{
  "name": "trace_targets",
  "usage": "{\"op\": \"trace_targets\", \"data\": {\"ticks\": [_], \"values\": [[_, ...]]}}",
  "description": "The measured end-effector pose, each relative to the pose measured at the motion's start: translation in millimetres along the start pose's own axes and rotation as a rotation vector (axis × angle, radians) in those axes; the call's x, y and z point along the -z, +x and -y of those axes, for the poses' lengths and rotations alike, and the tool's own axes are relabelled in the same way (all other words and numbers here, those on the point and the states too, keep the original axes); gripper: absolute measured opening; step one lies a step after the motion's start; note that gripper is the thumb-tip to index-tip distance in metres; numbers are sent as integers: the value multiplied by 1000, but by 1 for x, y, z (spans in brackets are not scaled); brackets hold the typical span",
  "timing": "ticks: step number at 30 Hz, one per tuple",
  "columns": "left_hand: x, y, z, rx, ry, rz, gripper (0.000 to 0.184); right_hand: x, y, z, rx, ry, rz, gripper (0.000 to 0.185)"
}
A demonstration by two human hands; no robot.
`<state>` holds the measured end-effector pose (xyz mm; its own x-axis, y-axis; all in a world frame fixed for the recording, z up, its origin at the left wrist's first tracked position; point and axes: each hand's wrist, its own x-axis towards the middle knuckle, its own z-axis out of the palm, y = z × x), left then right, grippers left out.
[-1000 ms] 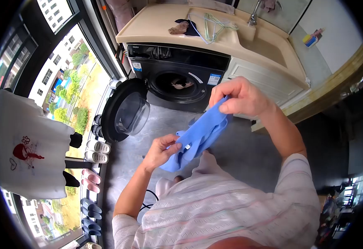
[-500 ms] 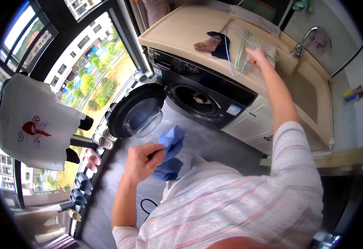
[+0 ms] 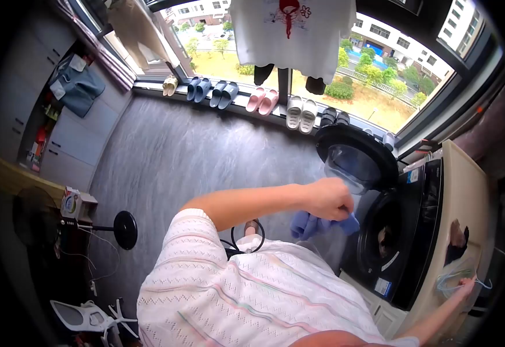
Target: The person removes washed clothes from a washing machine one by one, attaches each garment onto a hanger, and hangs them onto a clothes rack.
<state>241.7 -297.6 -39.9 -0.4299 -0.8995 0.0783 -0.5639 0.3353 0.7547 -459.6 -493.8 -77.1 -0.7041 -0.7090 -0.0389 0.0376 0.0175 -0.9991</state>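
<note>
My left hand (image 3: 328, 199) is closed around a blue cloth garment (image 3: 316, 226), which hangs bunched below the fingers in front of the washing machine. The garment's kind cannot be made out. Over on the beige countertop (image 3: 466, 173), at the right edge of view, my right hand (image 3: 466, 284) has its fingers closed on a light blue clothes hanger (image 3: 448, 283). Pale green hangers lie close by it. A dark and brown piece of clothing (image 3: 457, 242) rests on the same counter. The black washing machine (image 3: 404, 231) has some laundry (image 3: 385, 240) inside its drum.
The round washer door (image 3: 356, 159) stands swung out toward the window. Pairs of slippers (image 3: 262, 101) line the sill, below a hanging white shirt (image 3: 293, 34). On the left are cabinets (image 3: 82, 139), a round black stand base (image 3: 125, 230) and a white chair-like frame (image 3: 90, 318).
My view has swung left toward the window and floor. The blue garment stays in my left hand. The hangers by my right hand have shifted, and a hook now sticks out past it.
</note>
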Motion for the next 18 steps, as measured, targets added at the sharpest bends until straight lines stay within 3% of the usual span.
{"op": "trace_targets", "data": {"ticks": [4, 8, 14, 18], "values": [[19, -24, 21, 9, 2, -68, 17, -94, -100, 69, 343, -275, 240, 22], [45, -59, 51, 47, -13, -105, 18, -180, -222, 93, 726, -403, 367, 34], [84, -124, 91, 53, 26, -202, 17, -307, -398, 97, 289, 257, 730, 35], [113, -168, 111, 170, 33, -261, 17, -392, -446, 89, 9, 320, 1254, 35]]}}
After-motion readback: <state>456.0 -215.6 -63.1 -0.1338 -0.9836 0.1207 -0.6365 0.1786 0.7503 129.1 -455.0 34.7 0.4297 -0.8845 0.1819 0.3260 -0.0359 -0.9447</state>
